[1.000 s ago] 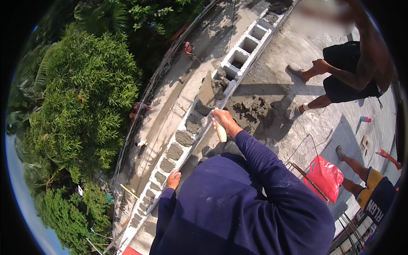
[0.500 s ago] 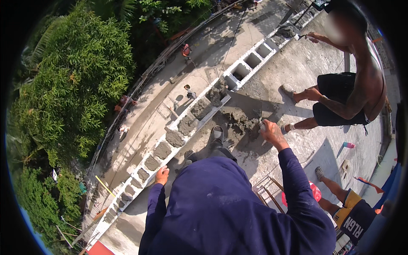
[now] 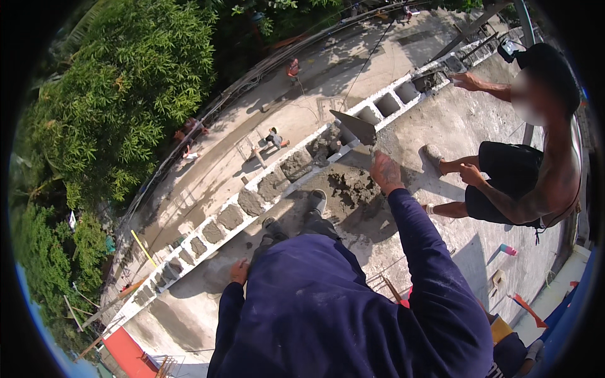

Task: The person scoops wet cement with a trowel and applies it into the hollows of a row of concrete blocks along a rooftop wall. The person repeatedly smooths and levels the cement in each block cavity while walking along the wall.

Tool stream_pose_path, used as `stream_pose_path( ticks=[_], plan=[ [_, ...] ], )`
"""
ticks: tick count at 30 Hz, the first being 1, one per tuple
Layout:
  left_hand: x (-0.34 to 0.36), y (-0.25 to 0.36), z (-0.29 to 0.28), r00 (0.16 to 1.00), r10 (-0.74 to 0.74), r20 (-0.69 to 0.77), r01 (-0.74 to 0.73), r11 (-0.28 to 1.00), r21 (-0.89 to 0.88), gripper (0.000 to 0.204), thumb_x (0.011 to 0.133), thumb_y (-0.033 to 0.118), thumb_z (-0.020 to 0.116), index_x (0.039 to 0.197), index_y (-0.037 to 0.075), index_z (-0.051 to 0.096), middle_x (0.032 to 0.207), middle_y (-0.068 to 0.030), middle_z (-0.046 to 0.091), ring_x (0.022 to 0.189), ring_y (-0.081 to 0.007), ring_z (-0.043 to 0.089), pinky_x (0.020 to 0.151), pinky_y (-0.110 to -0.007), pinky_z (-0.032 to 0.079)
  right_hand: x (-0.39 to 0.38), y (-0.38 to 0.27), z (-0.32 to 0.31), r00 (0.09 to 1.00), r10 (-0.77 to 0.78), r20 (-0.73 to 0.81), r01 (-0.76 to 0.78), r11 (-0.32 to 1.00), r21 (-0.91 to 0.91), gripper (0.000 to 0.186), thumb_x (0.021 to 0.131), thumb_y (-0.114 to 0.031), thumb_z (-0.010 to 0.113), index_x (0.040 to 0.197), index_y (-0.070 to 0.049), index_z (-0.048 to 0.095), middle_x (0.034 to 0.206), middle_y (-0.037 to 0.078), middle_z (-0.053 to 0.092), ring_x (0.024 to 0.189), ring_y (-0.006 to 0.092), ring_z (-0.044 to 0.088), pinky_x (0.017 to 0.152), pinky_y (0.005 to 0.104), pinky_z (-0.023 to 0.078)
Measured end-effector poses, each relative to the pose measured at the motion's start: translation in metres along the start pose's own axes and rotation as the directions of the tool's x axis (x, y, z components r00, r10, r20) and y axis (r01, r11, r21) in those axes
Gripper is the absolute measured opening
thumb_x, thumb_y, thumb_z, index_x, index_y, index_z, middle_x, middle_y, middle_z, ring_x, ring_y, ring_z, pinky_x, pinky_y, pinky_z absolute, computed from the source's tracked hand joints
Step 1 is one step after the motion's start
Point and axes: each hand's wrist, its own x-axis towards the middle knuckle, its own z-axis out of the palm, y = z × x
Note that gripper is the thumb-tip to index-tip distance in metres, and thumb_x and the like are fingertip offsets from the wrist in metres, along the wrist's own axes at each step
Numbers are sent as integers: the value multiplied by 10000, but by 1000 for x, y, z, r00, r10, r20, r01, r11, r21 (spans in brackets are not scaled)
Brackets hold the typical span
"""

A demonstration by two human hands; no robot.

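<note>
My right hand (image 3: 386, 171) is closed round the handle of a trowel (image 3: 359, 128), its pointed grey blade reaching over the hollow concrete block wall (image 3: 291, 189). Below the blade, a heap of wet mortar (image 3: 353, 192) lies on the floor slab beside my foot. Several block cells to the left are filled with mortar, while cells beyond the blade are hollow. My left hand (image 3: 239, 271) hangs by my left leg, near the wall, with its fingers loosely apart and nothing visible in them.
A co-worker (image 3: 548, 145) stands at right, one hand at the wall's far end. Another person (image 3: 507, 343) is at lower right. Beyond the wall a street (image 3: 214, 189) with people lies far below, beside trees (image 3: 126, 107). A pink and blue object (image 3: 508, 250) lies on the slab.
My right hand has moved up and forward, bringing the trowel blade from the mortar heap to over the wall. My left hand has come back from the wall's edge toward my leg.
</note>
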Motion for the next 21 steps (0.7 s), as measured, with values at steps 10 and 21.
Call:
stream_pose_path(
  ticks=[10,21],
  plan=[
    [12,40,25,998,-33,53,38,994,-98,425,818,344,552,1155,86,569,1075,-145,614,1008,-276,581,877,-345,434,-5,-13,-42,858,-513,-25,500,844,-193,208,856,-132,385,948,-20,534,813,180,608,750,328,614,653,442,469],
    [18,67,15,1000,-12,-7,11,989,-147,406,829,346,564,1157,107,571,1132,-104,600,1070,-243,555,906,-326,422,6,-6,-47,859,-496,127,510,805,-304,237,781,-108,508,1007,-43,537,902,123,613,814,276,620,690,404,475]
  ],
)
